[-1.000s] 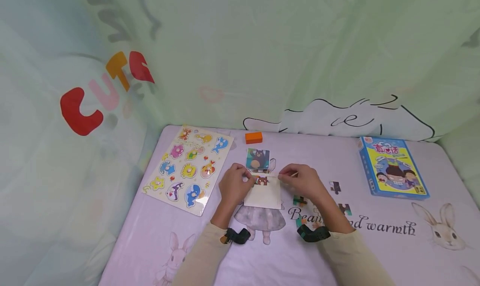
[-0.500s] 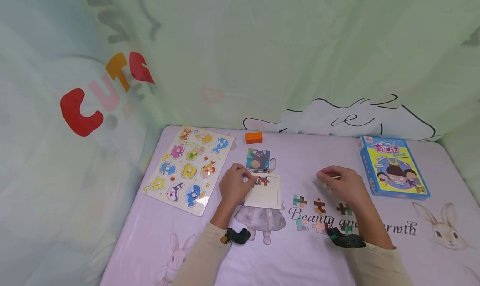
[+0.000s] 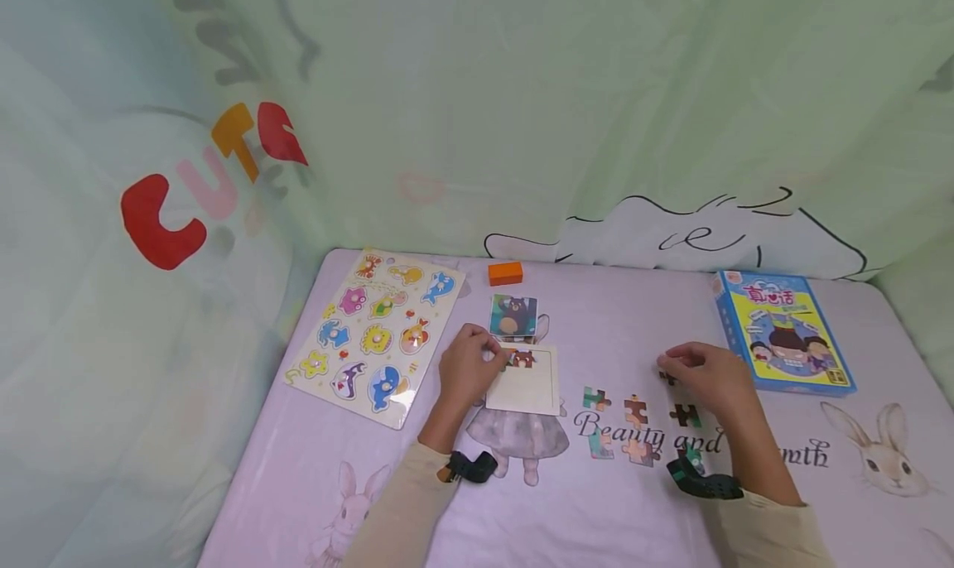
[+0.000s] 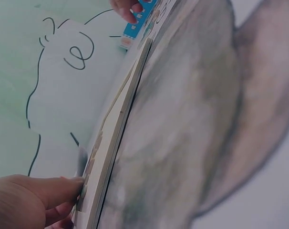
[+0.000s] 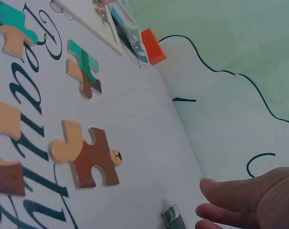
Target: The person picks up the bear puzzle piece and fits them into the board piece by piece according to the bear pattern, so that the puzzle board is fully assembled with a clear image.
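Observation:
My left hand point(image 3: 469, 368) grips the upper left corner of a pale wooden puzzle tray point(image 3: 522, 392); in the left wrist view its thumb point(image 4: 63, 190) lies against the tray's edge. A few brown bear pieces point(image 3: 523, 359) sit along the tray's top. Over a dark jigsaw piece point(image 3: 668, 378) hovers my right hand point(image 3: 708, 377). The right wrist view has its thumb and fingers apart, with that dark jigsaw piece point(image 5: 173, 217) lying beside them on the cloth. Several more loose pieces lie nearby, among them a brown one point(image 3: 636, 411) and a green one point(image 3: 595, 398).
A bear picture card point(image 3: 513, 315) lies above the tray, with an orange block point(image 3: 505, 273) behind it. To the left is an animal peg board point(image 3: 373, 336). A blue and yellow box point(image 3: 782, 332) stands on the right. Green fabric point(image 3: 522, 121) hangs behind.
My right hand has left the tray's upper right corner and moved right to the dark jigsaw piece, uncovering the loose pieces. The left hand stays at the tray.

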`<state>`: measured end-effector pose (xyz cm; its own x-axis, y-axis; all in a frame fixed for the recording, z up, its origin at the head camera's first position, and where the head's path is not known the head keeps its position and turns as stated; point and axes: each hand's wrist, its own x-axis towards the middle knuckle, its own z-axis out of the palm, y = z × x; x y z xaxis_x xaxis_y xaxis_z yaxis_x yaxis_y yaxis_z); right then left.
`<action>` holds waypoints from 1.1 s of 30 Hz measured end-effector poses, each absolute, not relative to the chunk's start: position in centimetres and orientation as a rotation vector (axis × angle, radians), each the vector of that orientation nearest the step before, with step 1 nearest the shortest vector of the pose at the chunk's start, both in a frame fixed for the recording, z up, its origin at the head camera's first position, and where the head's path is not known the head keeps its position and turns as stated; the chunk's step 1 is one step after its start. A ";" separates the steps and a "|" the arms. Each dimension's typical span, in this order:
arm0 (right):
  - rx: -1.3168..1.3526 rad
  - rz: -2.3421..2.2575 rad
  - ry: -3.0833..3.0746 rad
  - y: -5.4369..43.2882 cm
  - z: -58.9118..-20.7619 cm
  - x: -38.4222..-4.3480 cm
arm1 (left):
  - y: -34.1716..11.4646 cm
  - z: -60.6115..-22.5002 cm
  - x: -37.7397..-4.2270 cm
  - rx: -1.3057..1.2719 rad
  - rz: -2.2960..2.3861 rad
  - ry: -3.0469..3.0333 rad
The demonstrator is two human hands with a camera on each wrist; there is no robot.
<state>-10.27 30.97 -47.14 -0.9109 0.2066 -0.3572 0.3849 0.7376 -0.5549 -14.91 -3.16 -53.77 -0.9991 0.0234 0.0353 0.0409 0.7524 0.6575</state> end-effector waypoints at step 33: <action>0.496 -0.875 2.677 31.6 -48.4 -10.8 | -3.3 -54.0 -15.0 -0.082 -1.106 -2.917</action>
<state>-10.77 31.56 -48.37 -0.9015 0.2331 -0.3647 0.4036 0.7574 -0.5133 -14.97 -3.33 -54.04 -0.9984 0.0419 0.0378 0.0564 0.7474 0.6620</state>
